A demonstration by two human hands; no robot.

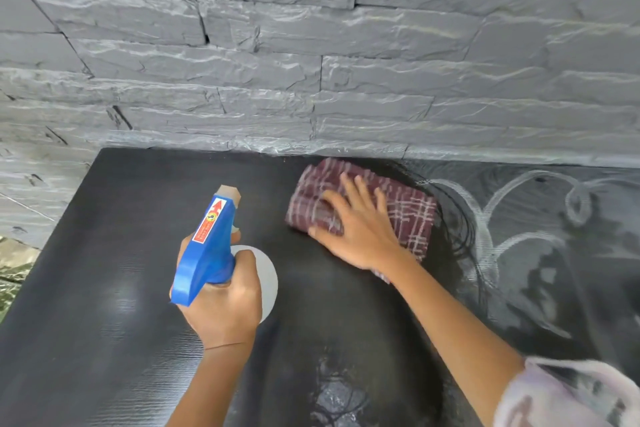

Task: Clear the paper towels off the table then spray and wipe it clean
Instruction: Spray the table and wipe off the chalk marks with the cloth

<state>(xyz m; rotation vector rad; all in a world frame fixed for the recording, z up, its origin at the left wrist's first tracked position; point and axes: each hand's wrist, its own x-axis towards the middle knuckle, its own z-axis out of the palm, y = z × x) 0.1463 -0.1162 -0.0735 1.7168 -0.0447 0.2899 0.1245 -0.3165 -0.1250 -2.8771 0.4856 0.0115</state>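
Spray bottle [207, 243] half-hidden — left hand [220, 302] fingers curled round neck; right hand [360, 229] fingers flat on cloth [415, 215].

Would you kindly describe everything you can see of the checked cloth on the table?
The cloth is dark maroon woven fabric with a white check pattern, folded into a thick, roughly rectangular pad. It lies flat on the black table, close to the grey stone wall at the back. The right hand presses down on it with straight, spread fingers, covering much of its middle. Whitish smears streak the tabletop just to its right.
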